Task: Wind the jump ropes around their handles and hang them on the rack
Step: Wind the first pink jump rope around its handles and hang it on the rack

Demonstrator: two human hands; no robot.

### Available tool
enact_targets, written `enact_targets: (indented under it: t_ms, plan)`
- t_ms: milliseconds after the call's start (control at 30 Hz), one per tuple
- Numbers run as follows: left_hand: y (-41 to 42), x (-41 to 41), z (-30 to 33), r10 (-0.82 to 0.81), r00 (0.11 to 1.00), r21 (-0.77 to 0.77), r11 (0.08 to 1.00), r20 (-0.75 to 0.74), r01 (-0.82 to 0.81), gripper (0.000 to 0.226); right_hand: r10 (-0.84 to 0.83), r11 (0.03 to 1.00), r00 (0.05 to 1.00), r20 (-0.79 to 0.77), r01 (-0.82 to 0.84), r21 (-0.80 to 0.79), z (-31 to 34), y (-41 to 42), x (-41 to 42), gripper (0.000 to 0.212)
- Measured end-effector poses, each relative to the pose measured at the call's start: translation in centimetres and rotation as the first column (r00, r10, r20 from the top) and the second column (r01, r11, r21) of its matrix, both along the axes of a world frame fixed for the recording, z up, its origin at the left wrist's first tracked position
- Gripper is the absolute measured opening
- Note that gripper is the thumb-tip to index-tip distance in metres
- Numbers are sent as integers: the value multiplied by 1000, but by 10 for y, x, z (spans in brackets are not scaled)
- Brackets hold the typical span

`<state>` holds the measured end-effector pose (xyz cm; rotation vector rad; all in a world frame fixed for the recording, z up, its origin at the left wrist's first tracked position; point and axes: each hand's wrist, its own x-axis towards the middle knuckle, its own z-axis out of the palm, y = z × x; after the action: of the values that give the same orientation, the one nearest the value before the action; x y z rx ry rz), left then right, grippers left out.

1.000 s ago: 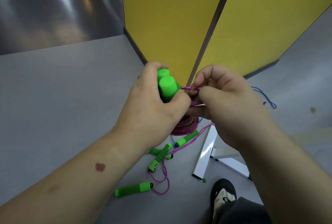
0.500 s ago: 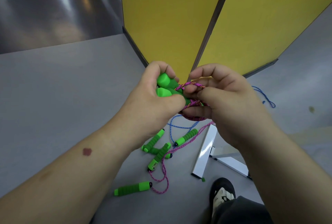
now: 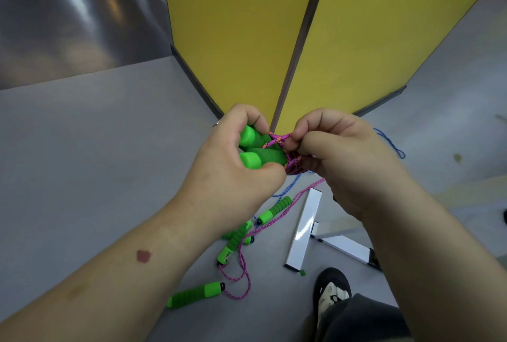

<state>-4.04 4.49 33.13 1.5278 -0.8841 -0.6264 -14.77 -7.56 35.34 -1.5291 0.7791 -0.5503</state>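
My left hand (image 3: 236,174) grips two green foam handles (image 3: 260,157) of one jump rope, held side by side. Pink cord (image 3: 290,160) is wound around them, and my right hand (image 3: 345,160) pinches a strand of that cord right beside the handles. On the floor below lie several more green handles (image 3: 196,294) with loose pink rope (image 3: 241,264) and blue rope (image 3: 288,189). The white rack base (image 3: 303,229) lies on the floor under my right wrist; its upper part is out of view.
A yellow folding partition (image 3: 356,28) stands just behind my hands. A loose blue cord end (image 3: 392,144) trails on the grey floor (image 3: 96,149) at the right. My shoe (image 3: 332,292) and trouser leg are at the bottom right.
The handles have tilted from pointing toward the camera to lying sideways in my left hand. My right hand has brought the pink cord across the handles' ends.
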Motion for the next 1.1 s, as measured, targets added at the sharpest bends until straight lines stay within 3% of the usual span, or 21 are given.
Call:
enact_targets:
  t_ms: [133,267,467,700,800,1100]
  plan:
    - [-15,-11,-5,21,995,23,999,102,-24,27,28,997,994,-103,-35,-69,7,-11,-19,48]
    - [-34,-31,-5,18,980,20,1000,198,-22,23,4,970,979,-202,-53,-238,17,-22,-41,45]
    - [-90,-65,20,-44,978,-28,998,203,51,12,-150,867,949,-277,-9,-499,52,-50,-86,47]
    - [-157,-124,45,-174,966,-63,980,192,189,11,-409,548,843,-351,-80,-832,79,-94,-150,47]
    - [-180,-150,44,-217,953,-60,970,211,234,10,-475,459,794,-379,-143,-877,81,-115,-177,51]
    - [-223,-186,46,-261,934,-2,963,245,269,12,-553,447,741,-380,-120,-886,87,-148,-209,46]
